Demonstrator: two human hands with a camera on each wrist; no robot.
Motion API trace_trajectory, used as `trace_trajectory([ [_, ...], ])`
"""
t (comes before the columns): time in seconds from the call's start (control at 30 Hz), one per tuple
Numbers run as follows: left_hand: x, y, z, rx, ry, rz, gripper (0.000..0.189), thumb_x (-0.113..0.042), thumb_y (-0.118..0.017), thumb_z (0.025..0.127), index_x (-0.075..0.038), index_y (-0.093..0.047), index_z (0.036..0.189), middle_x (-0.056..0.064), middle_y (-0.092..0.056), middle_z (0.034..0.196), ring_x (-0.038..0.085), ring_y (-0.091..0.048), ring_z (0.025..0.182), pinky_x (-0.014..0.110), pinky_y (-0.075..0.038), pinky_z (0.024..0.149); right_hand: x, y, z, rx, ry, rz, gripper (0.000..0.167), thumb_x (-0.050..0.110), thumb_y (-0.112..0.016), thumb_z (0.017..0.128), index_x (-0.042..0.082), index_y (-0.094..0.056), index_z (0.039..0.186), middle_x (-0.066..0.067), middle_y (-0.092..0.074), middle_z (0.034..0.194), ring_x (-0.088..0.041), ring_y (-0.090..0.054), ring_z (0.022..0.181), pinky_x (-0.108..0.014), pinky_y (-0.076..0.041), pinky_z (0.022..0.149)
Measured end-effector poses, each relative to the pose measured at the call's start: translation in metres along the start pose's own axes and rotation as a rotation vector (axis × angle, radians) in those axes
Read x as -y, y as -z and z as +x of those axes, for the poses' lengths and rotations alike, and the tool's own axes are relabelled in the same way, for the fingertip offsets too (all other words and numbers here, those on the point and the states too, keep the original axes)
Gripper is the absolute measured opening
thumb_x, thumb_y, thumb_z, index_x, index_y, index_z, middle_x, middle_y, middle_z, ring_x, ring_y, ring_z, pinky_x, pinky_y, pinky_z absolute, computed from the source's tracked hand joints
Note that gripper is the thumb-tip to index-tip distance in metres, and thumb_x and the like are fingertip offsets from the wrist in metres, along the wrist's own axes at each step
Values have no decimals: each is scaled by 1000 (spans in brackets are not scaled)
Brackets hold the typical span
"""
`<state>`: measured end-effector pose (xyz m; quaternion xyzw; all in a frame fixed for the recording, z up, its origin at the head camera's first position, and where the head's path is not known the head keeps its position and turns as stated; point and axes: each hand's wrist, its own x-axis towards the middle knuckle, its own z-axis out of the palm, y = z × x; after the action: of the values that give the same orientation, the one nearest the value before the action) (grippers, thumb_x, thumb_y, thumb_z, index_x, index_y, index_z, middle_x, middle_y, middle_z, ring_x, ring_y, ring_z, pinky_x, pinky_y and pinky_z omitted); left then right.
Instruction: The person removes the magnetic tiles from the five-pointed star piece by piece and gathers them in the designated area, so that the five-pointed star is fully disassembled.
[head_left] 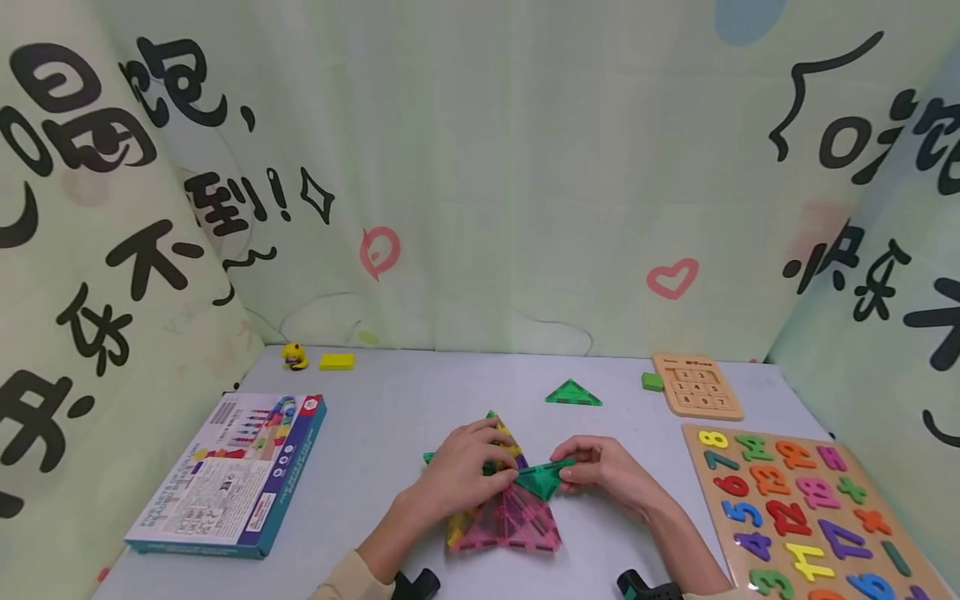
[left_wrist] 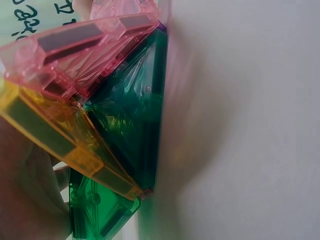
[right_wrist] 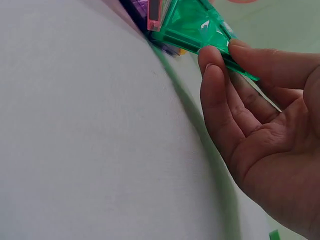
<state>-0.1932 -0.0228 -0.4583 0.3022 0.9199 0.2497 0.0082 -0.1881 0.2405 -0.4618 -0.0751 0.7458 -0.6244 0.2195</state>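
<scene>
The right hand [head_left: 609,473] pinches a green tile [head_left: 538,479] at two o'clock of the coloured tile structure [head_left: 510,533], which the left hand [head_left: 467,467] holds. Around it on the surface [head_left: 390,425], a box [head_left: 225,475] lies at nine o'clock, a puzzle board [head_left: 750,557] at three.

On my head feed, the left hand [head_left: 463,468] covers part of the tile structure [head_left: 525,523] toward six o'clock, and the frame crops the letter board [head_left: 777,552] at four. I can't read the box's [head_left: 225,475] small print at eight. My right-wrist view cuts off the tile structure at twelve.
</scene>
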Motion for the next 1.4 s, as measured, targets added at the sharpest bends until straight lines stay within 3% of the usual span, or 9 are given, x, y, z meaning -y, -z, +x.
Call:
trace_trajectory([
  [0.7,-2,2,-1,6,5,13,18,-41,-63,94,-32,-77,101,-7,-63,133,22,-37,147,51,-32,119,-5,13,-4,-116,-10,84,35,9,-69,89,-11,-61,117,2,-72,86,-9,-67,74,-26,-58,74],
  [1.13,2,3,-1,38,2,11,18,-44,-62,94,-35,-76,102,-8,-61,137,23,-35,148,52,-29,120,0,25,1,-384,-83,-17,32,9,-67,90,-4,-65,120,1,-71,95,-10,-63,78,-24,-56,73],
  [1.4,4,6,-3,89,-91,12,22,-51,-62,92,-39,-75,105,-6,-56,143,25,-32,150,52,-27,121,3,31,19,-515,-92,-109,30,9,-65,92,-3,-65,119,-4,-70,95,-11,-63,75,-22,-55,69],
])
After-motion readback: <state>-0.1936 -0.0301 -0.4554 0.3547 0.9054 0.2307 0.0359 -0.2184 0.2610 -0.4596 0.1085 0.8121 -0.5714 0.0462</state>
